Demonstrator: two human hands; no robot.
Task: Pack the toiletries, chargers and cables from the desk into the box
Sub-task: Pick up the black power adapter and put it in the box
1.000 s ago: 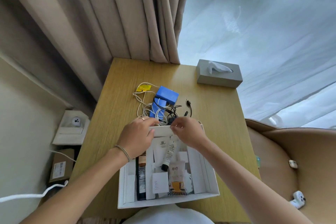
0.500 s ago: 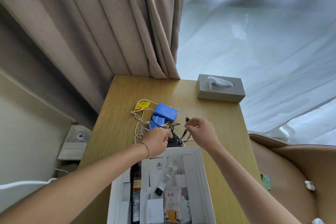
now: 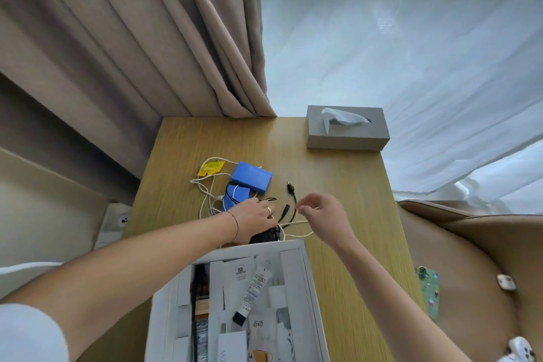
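Tangle of cables and chargers sits mid-desk (image 3: 338,185), just beyond the far wall of the white box (image 3: 308,288). Left hand (image 3: 254,219) lies palm-down on a black item (image 3: 263,236) at the box's edge; fingers curled over it, but whether they actually grip it cannot be told. Right hand (image 3: 323,214) hovers above the black cable (image 3: 291,200), fingers pinched narrow, seemingly on a thin strand, contact too small to confirm. White cables (image 3: 205,191) loop among two blue blocks (image 3: 251,181). Judgement: cords are light, limp and interlaced, so lifting one end will likely drag its neighbours; better gathered into a bunch mid-loop. Blue blocks look rigid, best taken by the sides. Toiletries, including a tube (image 3: 252,291), lie in the box already.
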